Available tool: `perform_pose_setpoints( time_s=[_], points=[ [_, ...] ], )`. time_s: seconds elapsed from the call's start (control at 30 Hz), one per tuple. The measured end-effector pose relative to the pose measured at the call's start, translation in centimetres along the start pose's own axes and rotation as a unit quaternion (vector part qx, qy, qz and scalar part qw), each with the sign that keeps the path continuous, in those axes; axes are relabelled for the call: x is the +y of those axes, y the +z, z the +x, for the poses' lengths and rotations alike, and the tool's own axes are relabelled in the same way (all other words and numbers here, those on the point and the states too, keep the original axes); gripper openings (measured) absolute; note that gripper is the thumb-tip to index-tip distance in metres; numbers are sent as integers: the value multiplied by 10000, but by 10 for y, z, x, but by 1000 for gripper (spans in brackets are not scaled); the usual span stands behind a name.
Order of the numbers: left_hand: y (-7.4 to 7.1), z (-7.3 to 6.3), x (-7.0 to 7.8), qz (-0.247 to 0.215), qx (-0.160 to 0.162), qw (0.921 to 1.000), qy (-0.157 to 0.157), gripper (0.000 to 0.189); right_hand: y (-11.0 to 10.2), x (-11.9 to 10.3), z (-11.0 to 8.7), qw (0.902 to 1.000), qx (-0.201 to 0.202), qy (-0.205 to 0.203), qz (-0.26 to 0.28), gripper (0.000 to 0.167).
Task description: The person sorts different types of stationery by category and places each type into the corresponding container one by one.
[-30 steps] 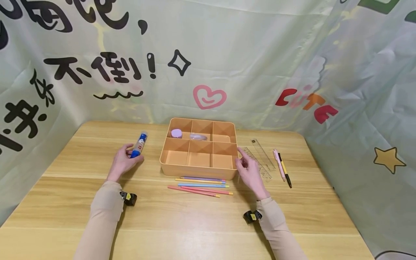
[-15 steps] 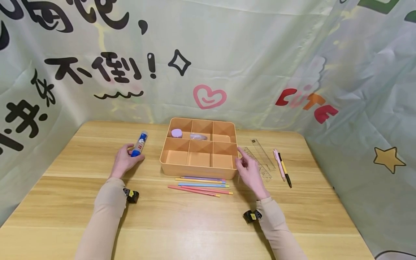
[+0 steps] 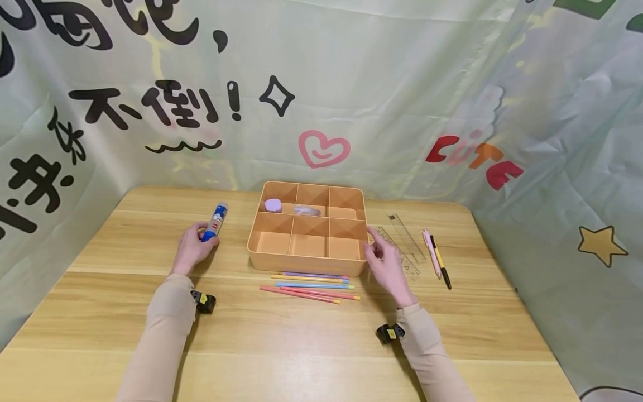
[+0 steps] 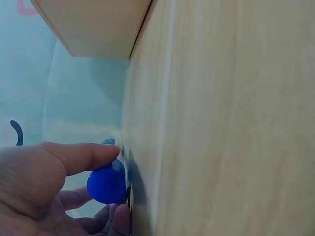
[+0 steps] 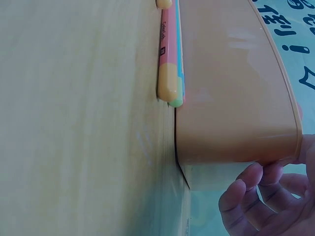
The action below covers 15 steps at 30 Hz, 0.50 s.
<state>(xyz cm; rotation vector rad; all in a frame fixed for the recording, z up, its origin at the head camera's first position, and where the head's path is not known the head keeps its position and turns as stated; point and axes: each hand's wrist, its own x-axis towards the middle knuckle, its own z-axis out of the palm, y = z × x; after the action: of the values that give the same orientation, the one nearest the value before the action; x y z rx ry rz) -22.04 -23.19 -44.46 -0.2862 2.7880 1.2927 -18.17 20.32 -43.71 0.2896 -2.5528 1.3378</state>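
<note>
My left hand (image 3: 192, 248) grips the lower end of a glue stick (image 3: 217, 218), a clear tube with a blue label and blue cap, on the table left of the box. In the left wrist view, thumb and fingers close around its blue end (image 4: 107, 186). An orange-tan divided organizer box (image 3: 296, 263) stands at the centre back. My right hand (image 3: 389, 271) holds the box's right side near the front corner. In the right wrist view, the fingertips (image 5: 252, 174) press against the outer wall and the thumb is at the rim. Part of the thumb is hidden.
Two back compartments hold a lilac rounded item (image 3: 273, 205) and a pale purple slim item (image 3: 306, 211). Several coloured pencils (image 3: 313, 286) lie before the box. Clear rulers (image 3: 409, 240), a pink pen (image 3: 431, 254) and a yellow-black pen (image 3: 441, 263) lie to the right.
The left forearm has shifted slightly forward and right, and the left thumb has drawn in a little along the glue stick. The right hand and the box have stayed in place.
</note>
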Motion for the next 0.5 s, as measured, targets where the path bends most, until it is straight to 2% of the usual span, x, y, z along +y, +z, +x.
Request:
perform_pose_setpoints(
  time_s=[0.5],
  points=[
    [-3, -4, -1, -219, -1, 9997, -67, 58, 0, -1, 0, 10000, 42, -14, 26, 45]
  ],
)
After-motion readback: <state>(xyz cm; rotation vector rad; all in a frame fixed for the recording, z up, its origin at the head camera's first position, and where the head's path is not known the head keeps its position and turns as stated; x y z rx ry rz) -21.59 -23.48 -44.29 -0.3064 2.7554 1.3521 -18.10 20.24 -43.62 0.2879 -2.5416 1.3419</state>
